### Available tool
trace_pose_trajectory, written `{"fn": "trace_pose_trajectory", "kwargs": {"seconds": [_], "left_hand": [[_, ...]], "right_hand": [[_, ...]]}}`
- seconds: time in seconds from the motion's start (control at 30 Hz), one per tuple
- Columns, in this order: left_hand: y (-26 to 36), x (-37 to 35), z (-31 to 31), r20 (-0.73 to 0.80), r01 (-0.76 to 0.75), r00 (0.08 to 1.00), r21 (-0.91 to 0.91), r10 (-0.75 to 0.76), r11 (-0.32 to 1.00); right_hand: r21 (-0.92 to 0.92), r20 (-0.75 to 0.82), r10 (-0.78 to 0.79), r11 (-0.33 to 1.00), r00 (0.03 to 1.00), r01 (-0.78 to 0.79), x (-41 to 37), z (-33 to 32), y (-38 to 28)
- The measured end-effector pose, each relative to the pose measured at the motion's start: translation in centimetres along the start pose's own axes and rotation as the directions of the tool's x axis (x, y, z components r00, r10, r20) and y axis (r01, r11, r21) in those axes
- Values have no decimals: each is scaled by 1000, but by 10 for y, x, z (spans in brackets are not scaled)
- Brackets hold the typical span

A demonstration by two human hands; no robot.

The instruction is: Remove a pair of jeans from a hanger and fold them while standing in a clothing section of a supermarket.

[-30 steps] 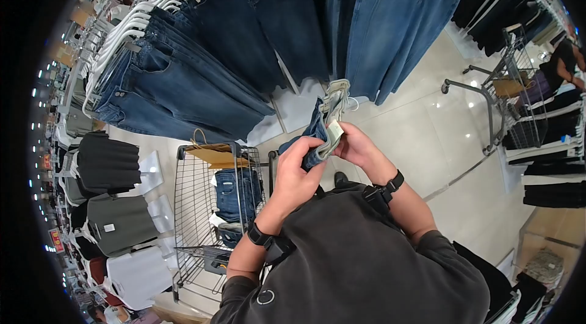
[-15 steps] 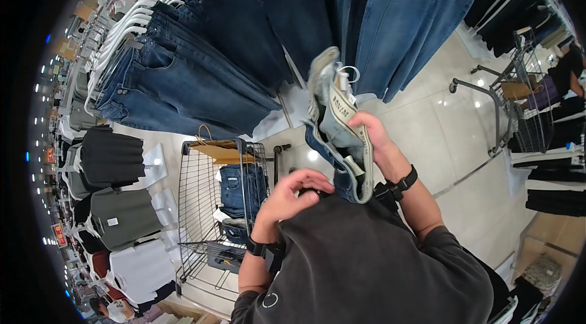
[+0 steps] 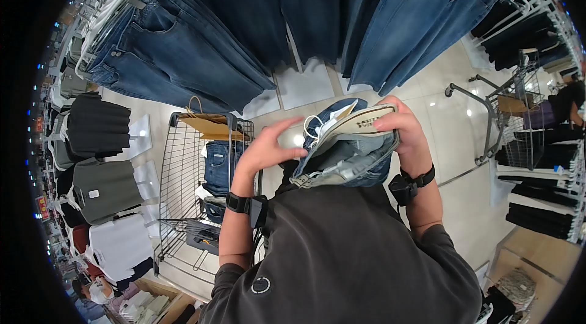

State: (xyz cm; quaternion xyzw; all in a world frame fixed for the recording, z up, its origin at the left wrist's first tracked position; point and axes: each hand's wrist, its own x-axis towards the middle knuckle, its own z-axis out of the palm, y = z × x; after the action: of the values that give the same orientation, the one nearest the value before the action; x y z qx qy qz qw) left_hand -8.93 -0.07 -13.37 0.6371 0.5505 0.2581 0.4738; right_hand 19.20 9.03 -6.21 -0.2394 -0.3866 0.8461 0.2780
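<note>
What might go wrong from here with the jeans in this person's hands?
1. The folded jeans are gripped mainly by the right hand at one end; the left hand only touches the other edge, so the bundle may sag open or slip.
2. The white hanger hook sticks out by the left fingers and might snag.
3. A drop would likely land beside the wire cart, not in it.

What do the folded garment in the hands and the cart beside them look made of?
The folded garment looks like denim: blue woven cloth with a pale printed waistband lining. The cart is probably metal wire with a dark matte coating, forming a thin rigid grid.
</note>
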Motion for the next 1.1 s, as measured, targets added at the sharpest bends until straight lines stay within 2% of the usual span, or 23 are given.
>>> {"fn": "trace_pose_trajectory", "kwargs": {"seconds": [0.03,0.07,0.1,0.17,0.27,0.37,0.4,0.43,0.5,0.53,0.63,0.77,0.8,0.9,0.93,1.0,1.1], "left_hand": [[-4,-2,6,99,48,994,-86,-40,995],[-15,-4,16,128,-18,991,-86,29,996],[-10,-8,23,101,-64,992,-124,76,990],[-12,-15,40,34,-119,989,-370,142,921],[2,-13,52,-78,-72,995,-215,56,974],[-14,-6,54,-75,21,996,-263,-42,965],[-9,-7,53,-129,-5,991,-228,-25,974],[-9,-8,50,-104,39,993,-221,-63,974],[-13,-11,40,-59,123,989,-204,-138,971],[-25,-11,44,-131,43,987,-320,-89,946],[-20,-14,43,-201,-13,966,-661,-161,750],[-5,-19,30,-95,26,969,-878,-228,477],[0,-22,30,-110,31,947,-905,-303,424],[16,-29,16,-25,39,982,-943,-189,329],[18,-32,18,-93,4,967,-925,-236,380],[29,-30,15,-112,15,950,-915,-291,402],[35,-30,10,-176,-26,923,-915,-342,402]], "right_hand": [[19,-53,-17,1000,998,18,-2,-2,1],[36,-107,-34,999,994,38,-4,-3,1],[53,-161,-49,997,986,58,-5,-1,0],[111,-174,-69,990,982,90,-4,-8,3],[147,-198,-70,984,978,100,-3,-3,5],[163,-114,-60,984,992,78,-1,-3,7],[189,-78,-65,979,995,79,0,-9,9],[214,-41,-70,974,997,77,0,-13,10],[175,-57,-58,982,997,67,-2,-19,7],[155,-65,-53,986,996,62,-3,-21,5],[83,-68,-82,993,994,88,-8,-29,5],[-43,-74,-75,996,994,72,-7,-54,7],[-75,-81,-82,994,993,76,-6,-55,5],[-177,-147,-94,982,985,68,-6,-57,1],[-216,-196,-91,975,976,48,-5,-55,1],[-234,-269,-58,972,961,-7,-3,-59,6],[-411,-358,-155,911,921,-6,4,-61,29]]}}
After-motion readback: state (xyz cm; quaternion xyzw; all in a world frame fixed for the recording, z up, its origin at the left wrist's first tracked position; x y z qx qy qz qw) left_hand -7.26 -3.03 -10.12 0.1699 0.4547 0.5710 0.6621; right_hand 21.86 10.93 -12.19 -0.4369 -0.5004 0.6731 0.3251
